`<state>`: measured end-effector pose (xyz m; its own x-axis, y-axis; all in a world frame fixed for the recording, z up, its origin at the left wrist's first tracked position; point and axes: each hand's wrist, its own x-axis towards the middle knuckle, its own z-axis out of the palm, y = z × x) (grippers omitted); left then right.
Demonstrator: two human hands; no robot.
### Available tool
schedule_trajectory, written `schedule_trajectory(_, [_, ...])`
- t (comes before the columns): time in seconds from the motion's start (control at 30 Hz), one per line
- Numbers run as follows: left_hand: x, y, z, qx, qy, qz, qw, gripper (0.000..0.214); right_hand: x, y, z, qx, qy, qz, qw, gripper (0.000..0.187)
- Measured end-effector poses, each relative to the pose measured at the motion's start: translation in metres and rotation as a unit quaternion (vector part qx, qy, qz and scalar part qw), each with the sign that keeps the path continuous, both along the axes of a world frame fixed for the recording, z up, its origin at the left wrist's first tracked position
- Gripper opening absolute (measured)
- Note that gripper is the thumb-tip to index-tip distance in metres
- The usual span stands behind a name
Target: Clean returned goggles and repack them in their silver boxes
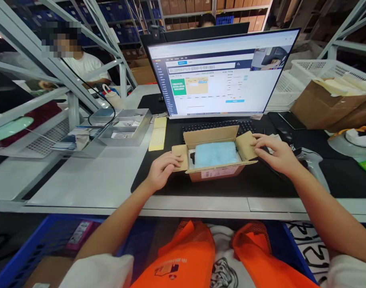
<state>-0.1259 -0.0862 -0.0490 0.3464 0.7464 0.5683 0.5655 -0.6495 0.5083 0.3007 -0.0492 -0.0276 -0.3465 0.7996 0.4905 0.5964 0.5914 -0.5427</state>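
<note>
Black mat [177, 188]: open box [197, 175] between fingers [170, 158]

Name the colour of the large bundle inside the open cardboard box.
The bundle is light blue; the head view shows it.

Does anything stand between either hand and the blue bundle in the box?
Nothing visible from above: the bundle lies uncovered in the open box. Sideways, yes: the left flap, at the left hand, and the right flap, at the right hand, with the box's side walls.
</note>
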Motion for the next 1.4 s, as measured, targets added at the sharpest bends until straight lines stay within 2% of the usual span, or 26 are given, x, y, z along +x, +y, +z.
schedule_trajectory(0.07, [0.004,0.008,0.028,-0.057,0.111,-0.001,0.992,0.038,0.008,-0.002,-0.023,-0.006,0.041,-0.027,0.999,0.017])
schedule_trajectory(0.1, [0.012,0.015,0.044,-0.081,0.186,0.0,0.979,0.033,0.008,-0.003,-0.033,-0.006,0.053,-0.034,0.998,0.018])
schedule_trajectory(0.13, [0.021,0.023,0.059,-0.097,0.26,-0.004,0.961,0.032,0.006,-0.005,-0.04,-0.003,0.062,-0.037,0.997,0.019])
schedule_trajectory(0.2, [0.047,0.042,0.082,-0.116,0.376,-0.014,0.919,0.045,0.002,-0.007,-0.048,0.005,0.072,-0.041,0.997,0.02])
schedule_trajectory(0.27, [0.074,0.058,0.093,-0.13,0.439,-0.027,0.888,0.066,-0.003,-0.01,-0.048,0.018,0.074,-0.042,0.996,0.021])
schedule_trajectory(0.33, [0.097,0.068,0.093,-0.161,0.463,-0.026,0.871,0.087,-0.004,-0.012,-0.044,0.025,0.068,-0.041,0.996,0.021])
schedule_trajectory(0.43, [0.112,0.07,0.08,-0.205,0.448,-0.009,0.87,0.099,-0.002,-0.015,-0.037,0.023,0.055,-0.037,0.998,0.02])
schedule_trajectory(0.53, [0.109,0.063,0.07,-0.183,0.379,-0.007,0.907,0.093,0.004,-0.014,-0.03,0.005,0.037,-0.031,0.999,0.02])
schedule_trajectory(0.6, [0.101,0.057,0.072,-0.159,0.313,-0.01,0.936,0.08,0.006,-0.011,-0.02,-0.009,0.009,-0.036,0.999,0.02])
schedule_trajectory(0.7, [0.092,0.05,0.093,-0.125,0.203,-0.023,0.971,0.066,0.001,-0.004,0.005,-0.008,-0.032,-0.042,0.999,0.031])
schedule_trajectory(0.77, [0.09,0.048,0.114,-0.078,0.143,-0.044,0.986,0.062,-0.01,0.003,0.024,0.017,-0.023,-0.036,0.999,0.052])
schedule_trajectory(0.87, [0.097,0.049,0.145,0.016,0.08,-0.089,0.993,0.059,-0.032,0.015,0.048,0.061,0.07,-0.023,0.995,0.098])
schedule_trajectory(0.9, [0.101,0.05,0.151,0.042,0.064,-0.102,0.992,0.06,-0.039,0.02,0.053,0.065,0.12,-0.014,0.99,0.104])
schedule_trajectory(0.93, [0.105,0.052,0.154,0.062,0.051,-0.111,0.991,0.061,-0.044,0.024,0.055,0.061,0.179,-0.003,0.982,0.101])
schedule_trajectory(1.03, [0.117,0.052,0.148,0.061,0.039,-0.134,0.988,0.072,-0.044,0.037,0.053,0.025,0.364,0.028,0.931,0.069])
schedule_trajectory(1.13, [0.119,0.037,0.124,-0.016,0.064,-0.125,0.99,0.088,-0.018,0.045,0.041,0.012,0.515,0.023,0.857,0.04])
schedule_trajectory(1.2, [0.117,0.021,0.103,-0.076,0.133,-0.106,0.982,0.084,0.008,0.051,0.03,-0.004,0.585,0.013,0.811,0.031])
schedule_trajectory(1.27, [0.115,0.002,0.08,-0.125,0.232,-0.114,0.958,0.072,0.031,0.057,0.016,-0.032,0.635,-0.017,0.771,0.027])
schedule_trajectory(1.33, [0.116,-0.016,0.057,-0.127,0.31,-0.118,0.935,0.068,0.046,0.064,-0.002,-0.051,0.668,-0.057,0.74,0.025])
schedule_trajectory(1.4, [0.119,-0.029,0.037,-0.083,0.348,-0.089,0.929,0.067,0.053,0.071,-0.023,-0.068,0.679,-0.088,0.725,0.02])
